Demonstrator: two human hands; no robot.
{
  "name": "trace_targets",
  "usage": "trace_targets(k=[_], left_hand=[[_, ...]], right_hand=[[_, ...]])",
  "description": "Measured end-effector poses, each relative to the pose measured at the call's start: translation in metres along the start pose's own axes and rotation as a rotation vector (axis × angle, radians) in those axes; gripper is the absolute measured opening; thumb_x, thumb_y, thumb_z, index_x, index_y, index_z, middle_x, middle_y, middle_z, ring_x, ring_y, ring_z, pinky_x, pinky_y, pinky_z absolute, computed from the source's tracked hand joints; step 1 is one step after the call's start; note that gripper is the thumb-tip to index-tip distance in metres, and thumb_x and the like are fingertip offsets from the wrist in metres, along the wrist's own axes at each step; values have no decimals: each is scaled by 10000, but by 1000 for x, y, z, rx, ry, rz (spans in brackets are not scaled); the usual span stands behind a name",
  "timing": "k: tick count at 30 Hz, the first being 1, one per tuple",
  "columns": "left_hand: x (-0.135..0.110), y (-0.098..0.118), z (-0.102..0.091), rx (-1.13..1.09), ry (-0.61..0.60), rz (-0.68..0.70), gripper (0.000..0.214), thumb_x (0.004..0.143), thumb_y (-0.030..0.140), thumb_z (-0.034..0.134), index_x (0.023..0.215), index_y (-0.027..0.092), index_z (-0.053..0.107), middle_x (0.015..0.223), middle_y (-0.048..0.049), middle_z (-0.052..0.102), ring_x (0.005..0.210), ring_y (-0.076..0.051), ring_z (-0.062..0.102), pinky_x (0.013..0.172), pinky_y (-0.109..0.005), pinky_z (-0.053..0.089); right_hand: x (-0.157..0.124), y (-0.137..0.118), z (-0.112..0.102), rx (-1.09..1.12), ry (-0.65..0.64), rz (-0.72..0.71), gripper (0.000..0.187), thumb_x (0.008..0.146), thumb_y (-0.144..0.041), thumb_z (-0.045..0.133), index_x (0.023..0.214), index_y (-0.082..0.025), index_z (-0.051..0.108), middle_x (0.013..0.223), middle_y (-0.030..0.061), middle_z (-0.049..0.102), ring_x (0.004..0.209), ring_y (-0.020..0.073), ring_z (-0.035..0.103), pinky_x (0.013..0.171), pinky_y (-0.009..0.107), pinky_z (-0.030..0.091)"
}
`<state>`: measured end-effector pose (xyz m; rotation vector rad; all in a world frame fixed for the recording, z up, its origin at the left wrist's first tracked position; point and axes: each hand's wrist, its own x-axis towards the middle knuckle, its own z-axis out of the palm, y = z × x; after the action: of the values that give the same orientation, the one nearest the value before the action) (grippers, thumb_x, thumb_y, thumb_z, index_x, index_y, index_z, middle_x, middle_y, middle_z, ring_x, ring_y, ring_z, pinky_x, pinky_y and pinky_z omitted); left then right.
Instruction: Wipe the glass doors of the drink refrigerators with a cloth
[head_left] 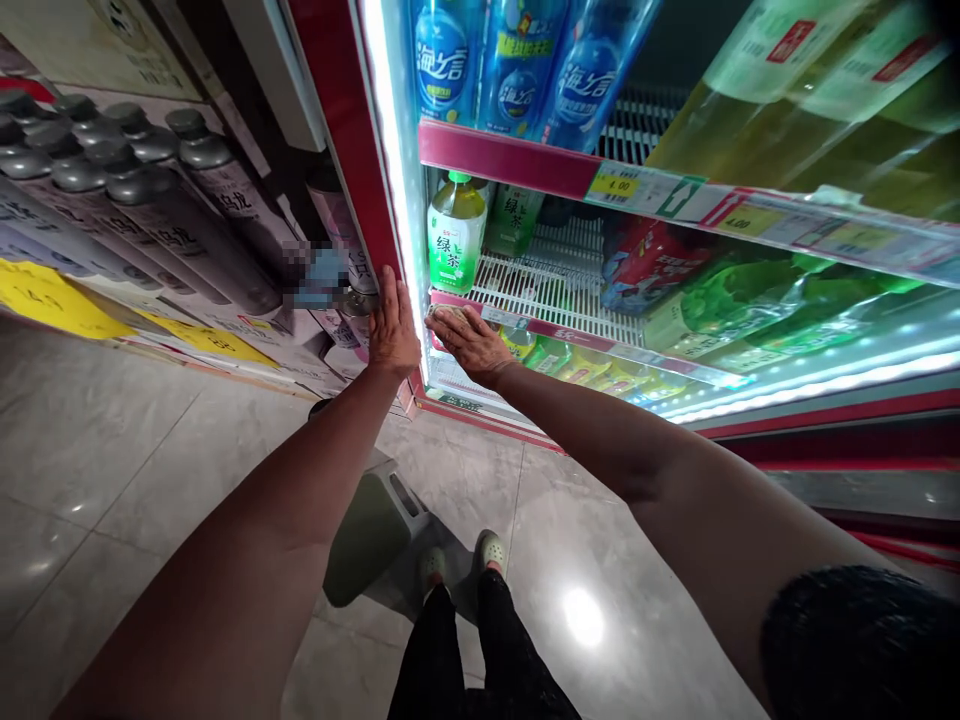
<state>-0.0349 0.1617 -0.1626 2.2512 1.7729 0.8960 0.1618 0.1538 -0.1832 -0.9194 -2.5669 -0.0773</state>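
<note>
A shopper's left hand [394, 330] presses against the red frame [337, 110] of a lit drinks cooler near the center of the frame, fingers straight and close together. Just to its right, the right hand [476, 345] reaches to the front edge of a shelf [555, 330], fingers extended; whether anything lies beneath them cannot be told. A green-labeled tea bottle [456, 240] stands upright on that shelf, just above the right hand. Blue bottles [444, 70] line the upper shelf, while gray-capped bottles [232, 215] crowd the upper left.
</note>
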Motion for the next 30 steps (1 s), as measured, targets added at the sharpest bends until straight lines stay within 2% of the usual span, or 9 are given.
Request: trace_targets(k=[3, 6, 10, 13, 16, 20, 23, 27, 30], left_hand=[[0, 13, 1, 5, 12, -68, 806, 911, 151, 493, 1643, 77, 166, 1741, -184, 15, 1618, -293, -13, 1313, -487, 108], [1, 25, 2, 21, 25, -100, 808, 889, 134, 540, 1632, 92, 228, 1742, -181, -23, 1614, -318, -29, 1312, -507, 90], [0, 32, 8, 32, 32, -91, 888, 833, 80, 589, 1638, 108, 214, 1737, -168, -105, 1601, -337, -114, 1305, -536, 65], [-6, 34, 15, 11, 14, -119, 939, 802, 23, 580, 1644, 96, 172, 1730, -177, -140, 1593, -317, -154, 1307, -522, 46], [-14, 38, 23, -1, -67, -174, 1009, 760, -15, 582, 1646, 69, 105, 1710, -208, -188, 1589, -317, -160, 1308, -517, 84], [-23, 48, 33, 7, -127, -222, 1073, 725, -22, 604, 1639, 26, 45, 1690, -254, -205, 1592, -321, -135, 1301, -490, 169], [-25, 55, 41, 9, -139, -272, 1121, 735, 17, 637, 1644, 44, -18, 1685, -235, -240, 1593, -327, -126, 1305, -474, 167], [-22, 58, 48, 13, -137, -310, 1171, 728, 57, 676, 1641, 47, -56, 1678, -228, -259, 1591, -352, -111, 1303, -484, 173], [-21, 59, 48, 11, -128, -321, 1191, 718, 78, 699, 1647, 63, -46, 1691, -206, -246, 1591, -359, -108, 1301, -472, 195]], right_hand=[[6, 8, -17, 5, 74, -50, 713, 988, -30, 318, 1663, -191, 155, 1678, 42, 342, 1584, 213, 245, 1344, 555, 152], [9, 11, -28, -9, 97, -79, 717, 989, -34, 325, 1665, -199, 151, 1688, 27, 323, 1585, 209, 240, 1346, 529, 176], [-7, 15, -15, -2, 74, -80, 747, 963, -13, 354, 1663, -149, 131, 1672, 57, 359, 1572, 198, 285, 1339, 477, 232], [-22, 20, -3, -10, 37, -91, 718, 940, 29, 326, 1639, -111, 239, 1651, 72, 403, 1560, 181, 313, 1333, 429, 262], [-32, 25, -9, -18, 38, -129, 660, 954, 21, 320, 1605, -87, 334, 1627, 76, 445, 1550, 195, 338, 1329, 426, 280], [-44, 33, -29, 1, 134, -140, 709, 978, -27, 355, 1656, -130, 176, 1663, 69, 371, 1571, 221, 288, 1335, 506, 245], [-64, 37, -32, 20, 160, -133, 780, 960, -9, 359, 1668, -166, 71, 1665, 59, 363, 1564, 206, 304, 1339, 494, 235], [-91, 42, -22, 41, 129, -128, 791, 957, -6, 371, 1666, -159, 56, 1633, 69, 423, 1527, 183, 384, 1341, 425, 246], [-100, 46, -24, 43, 145, -138, 750, 974, -12, 358, 1664, -163, 105, 1629, 69, 429, 1535, 187, 366, 1339, 447, 247]])
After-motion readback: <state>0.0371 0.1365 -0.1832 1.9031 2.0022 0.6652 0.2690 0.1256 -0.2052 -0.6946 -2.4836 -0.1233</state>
